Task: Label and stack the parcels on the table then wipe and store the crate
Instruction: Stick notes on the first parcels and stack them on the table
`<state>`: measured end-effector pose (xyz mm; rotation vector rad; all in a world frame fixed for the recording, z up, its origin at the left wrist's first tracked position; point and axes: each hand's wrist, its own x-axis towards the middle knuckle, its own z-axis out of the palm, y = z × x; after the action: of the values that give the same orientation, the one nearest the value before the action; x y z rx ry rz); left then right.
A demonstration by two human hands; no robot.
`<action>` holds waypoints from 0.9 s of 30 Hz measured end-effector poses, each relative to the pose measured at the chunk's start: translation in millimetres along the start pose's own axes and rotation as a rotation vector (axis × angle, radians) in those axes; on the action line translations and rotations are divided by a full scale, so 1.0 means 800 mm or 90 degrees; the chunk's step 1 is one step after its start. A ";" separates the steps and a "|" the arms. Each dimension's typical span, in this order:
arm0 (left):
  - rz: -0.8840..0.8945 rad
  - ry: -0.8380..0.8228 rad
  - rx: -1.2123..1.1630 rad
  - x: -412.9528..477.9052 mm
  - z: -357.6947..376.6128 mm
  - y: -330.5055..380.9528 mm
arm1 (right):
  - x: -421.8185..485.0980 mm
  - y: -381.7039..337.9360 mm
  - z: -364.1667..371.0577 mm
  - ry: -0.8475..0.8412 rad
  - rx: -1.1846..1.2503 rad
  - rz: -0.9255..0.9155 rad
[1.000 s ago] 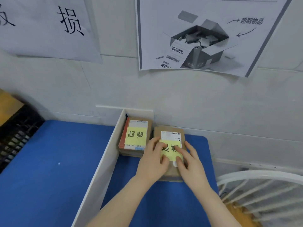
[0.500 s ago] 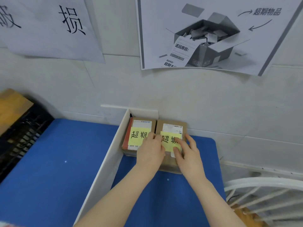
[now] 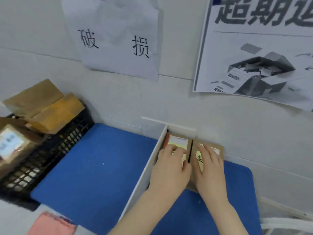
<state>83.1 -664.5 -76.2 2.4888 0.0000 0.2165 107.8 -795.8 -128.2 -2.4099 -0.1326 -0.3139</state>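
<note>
We see the table (image 3: 101, 158) in a plain deep blue, crossed by a white divider (image 3: 152, 165). The left parcel (image 3: 189, 143) is cardboard brown with an orange-red edge, a white label (image 3: 178, 139) and a pale yellow note (image 3: 177, 145). The right parcel (image 3: 220, 147) is the same brown, and its yellow slip (image 3: 199, 161) bears black handwriting. We find the crate (image 3: 42, 160) black with a lattice of small openings, and its boxes (image 3: 55, 112) tan and orange-brown. The cloth (image 3: 52, 224) is pink. On the off-white wall (image 3: 169, 99), the sheet (image 3: 118, 39) is white with black characters, and the poster (image 3: 262, 56) is grey and white with a dark border

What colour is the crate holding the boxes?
The crate is black, seen best in the head view.
</note>
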 end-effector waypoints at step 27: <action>-0.256 0.057 0.341 -0.176 -0.401 -0.485 | -0.096 -0.532 0.348 -0.260 -0.034 -0.356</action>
<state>-85.5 -169.3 -77.5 2.9294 0.6692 0.1707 10.1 -292.9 -82.7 -2.4207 -0.9998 -0.0665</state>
